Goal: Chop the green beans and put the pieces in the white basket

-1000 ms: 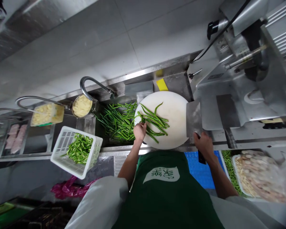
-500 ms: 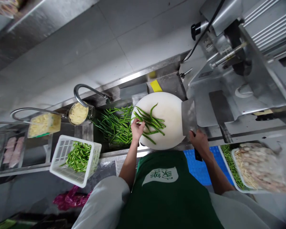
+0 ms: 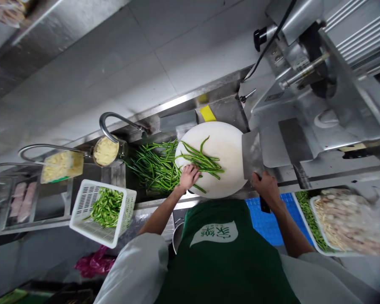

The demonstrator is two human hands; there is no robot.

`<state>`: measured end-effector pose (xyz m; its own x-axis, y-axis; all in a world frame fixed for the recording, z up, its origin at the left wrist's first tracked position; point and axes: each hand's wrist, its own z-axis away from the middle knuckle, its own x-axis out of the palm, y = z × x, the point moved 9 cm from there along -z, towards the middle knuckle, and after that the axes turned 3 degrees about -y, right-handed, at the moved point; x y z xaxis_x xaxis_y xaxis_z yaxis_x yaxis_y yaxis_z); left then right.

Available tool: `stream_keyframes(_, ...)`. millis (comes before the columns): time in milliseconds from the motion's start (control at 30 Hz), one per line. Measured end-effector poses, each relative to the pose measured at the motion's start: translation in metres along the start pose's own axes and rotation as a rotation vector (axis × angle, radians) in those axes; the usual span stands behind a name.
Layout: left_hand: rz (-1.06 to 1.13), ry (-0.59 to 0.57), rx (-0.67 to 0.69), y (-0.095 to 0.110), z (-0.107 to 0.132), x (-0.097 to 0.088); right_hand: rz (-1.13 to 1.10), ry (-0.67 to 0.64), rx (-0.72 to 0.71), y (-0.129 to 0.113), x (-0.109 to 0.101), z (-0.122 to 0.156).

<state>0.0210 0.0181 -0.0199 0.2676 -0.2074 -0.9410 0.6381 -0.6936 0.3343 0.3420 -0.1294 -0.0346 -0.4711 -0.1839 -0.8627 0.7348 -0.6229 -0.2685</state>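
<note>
A loose bunch of long green chili peppers [image 3: 205,160] lies across the left half of the round white cutting board [image 3: 229,152]. Over the bunch's lower left end rests my left hand [image 3: 189,177], its fingers a little apart and touching the peppers. My right hand [image 3: 267,188] is closed around the dark handle of a cleaver [image 3: 252,154]. The wide blade lies flat over the board's right edge, away from the peppers. More long green peppers [image 3: 156,166] fill the sink left of the board.
A white basket [image 3: 126,211] of cut green pieces stands front left. Behind it are faucets [image 3: 109,120] and containers of pale yellow food [image 3: 106,151]. A second cleaver [image 3: 294,143] and a slicing machine [image 3: 319,76] are right; below sits a tray of bagged food [image 3: 348,219].
My left hand has gone from pinching the peppers to lying lower over their left end. Some peppers have shifted slightly right. My right hand and the cleaver have hardly moved.
</note>
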Motion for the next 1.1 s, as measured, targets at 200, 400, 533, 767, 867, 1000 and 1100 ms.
stream_keyframes(200,-0.036,0.039,0.066,0.010,-0.002,0.025,-0.007,0.004,-0.009,-0.002,-0.001,0.001)
stream_keyframes(400,-0.007,0.061,0.013,-0.005,0.023,0.000,-0.020,0.022,-0.005,-0.002,0.000,0.003)
stream_keyframes(533,-0.038,-0.061,0.051,-0.013,0.053,0.005,-0.026,0.015,0.012,-0.001,0.000,0.003)
stream_keyframes(767,0.039,-0.150,0.086,0.037,0.012,0.032,0.013,-0.017,0.037,-0.003,-0.004,0.003)
stream_keyframes(867,0.055,-0.109,0.059,0.045,-0.029,0.022,0.004,-0.047,0.040,-0.005,-0.003,0.003)
stream_keyframes(1000,0.031,-0.189,0.117,0.037,-0.081,0.014,-0.021,-0.068,0.068,-0.002,0.000,0.003)
stream_keyframes(1100,0.049,-0.180,0.150,0.024,-0.105,0.006,-0.046,-0.074,0.075,0.000,0.002,0.003)
